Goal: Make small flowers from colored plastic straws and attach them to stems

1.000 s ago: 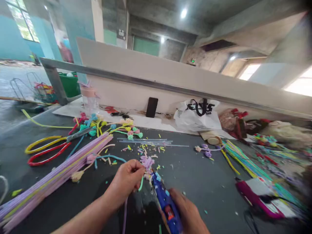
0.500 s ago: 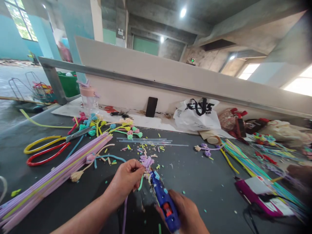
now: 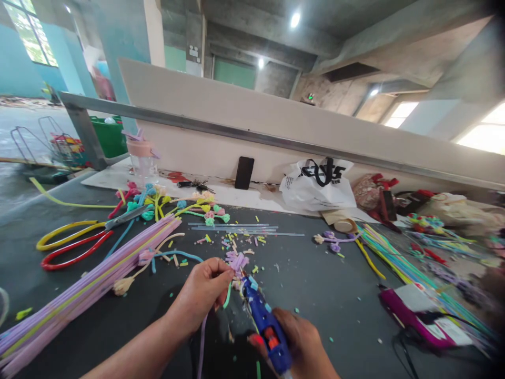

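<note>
Little changed: blue plastic glue gun (image 3: 260, 310) holds place, nozzle at light-purple fuzzy cluster (image 3: 235, 260) over black worktop (image 3: 315, 284); work stays at same spot. New: red glow on right-hand finger beside gun. Co-worker's blurred hand (image 3: 497, 283) now nearer right edge.

Left hand (image 3: 199, 289): fingers pinched narrow, apparently on cluster; exact contact hidden. Right hand (image 3: 302, 334) wrapped around gun.

Around: small pastel scraps (image 3: 232, 243) crowd cluster; clear glue sticks (image 3: 236, 228) beyond; lilac-yellow fuzzy stem bundle (image 3: 102, 279) flanks left forearm.
</note>
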